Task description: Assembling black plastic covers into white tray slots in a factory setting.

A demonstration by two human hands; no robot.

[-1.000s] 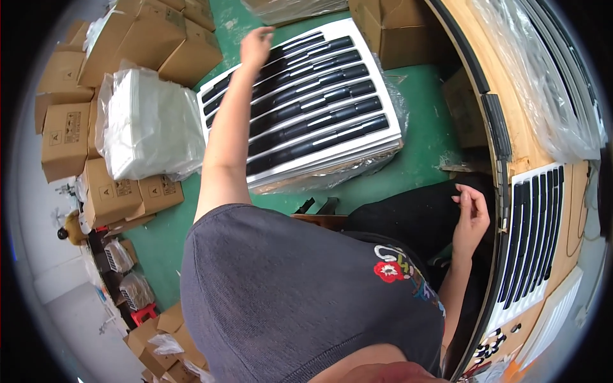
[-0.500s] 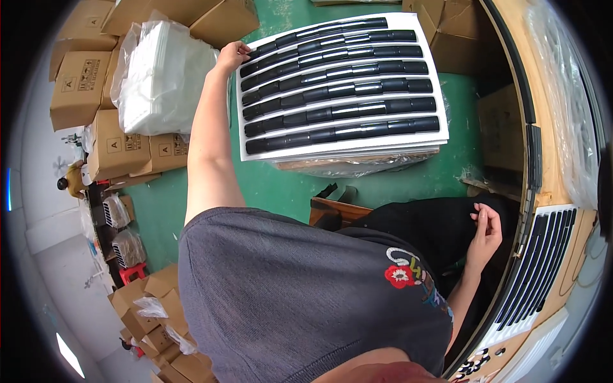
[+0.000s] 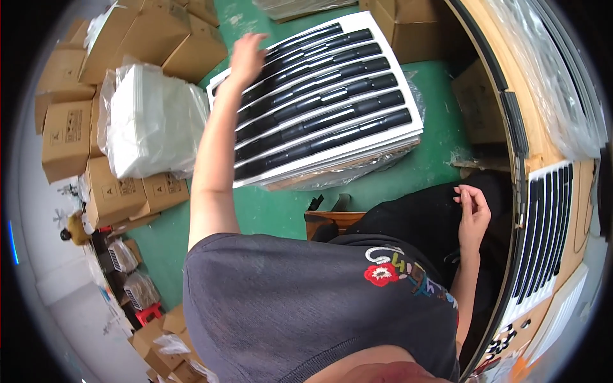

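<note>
Black tubular pieces (image 3: 383, 126), rowed on white tray (image 3: 356, 21), upper centre; left hand (image 3: 248, 59) over the left part, fingers bent, hold cannot be told. Right hand (image 3: 474, 209), centre right: loosely curled, seemingly empty. Apparent step: tending rows; next needs light touch.

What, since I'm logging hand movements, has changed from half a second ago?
The left hand has moved rightward from the left end of the farthest black row; its grip is unclear. The right hand stays loosely curled; the visible rows look unchanged.

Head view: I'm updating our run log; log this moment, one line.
left hand: at white tray, contact unclear | right hand: loosely curled | on tray: black pieces in rows | nearby: bagged white stack
</note>
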